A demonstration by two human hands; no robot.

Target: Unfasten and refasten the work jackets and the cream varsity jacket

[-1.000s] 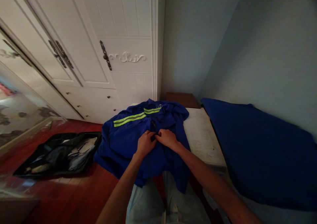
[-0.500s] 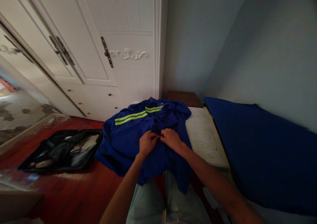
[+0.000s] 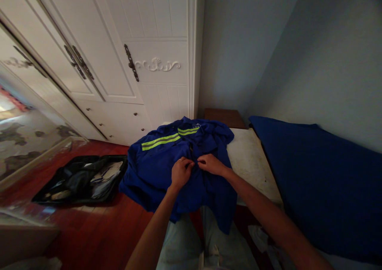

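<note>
A blue jacket (image 3: 155, 168) lies spread in front of the person, its far part over a worn white bench (image 3: 249, 158) and its near edge hanging down against the person's legs (image 3: 180, 242). Lime stripes (image 3: 161, 141) with a grey middle line cross its upper part in two pieces, and small pale print, too small to read, shows near the far edge.

Both hands are at the middle of the jacket, just beside each other with a narrow gap between. The left hand (image 3: 182, 172) is bent in from the wrist, thumb and forefinger pinched together on the cloth. The right hand (image 3: 212, 164) faces it, its thumb and fingertips also closed in a pinch on the jacket front; the exact bit of cloth or fastening between the fingers is too small to tell.

Beyond the jacket stands a white wardrobe (image 3: 164, 19) with dark handles (image 3: 131, 63) and a raised scroll (image 3: 157, 65). A brown box (image 3: 223, 118) sits behind the bench, against the grey wall (image 3: 334, 63). A large blue pad (image 3: 322, 182) slants along the right side. To the left, an open black suitcase (image 3: 116, 182) with clothes in it lies on the red floor (image 3: 110, 226).
</note>
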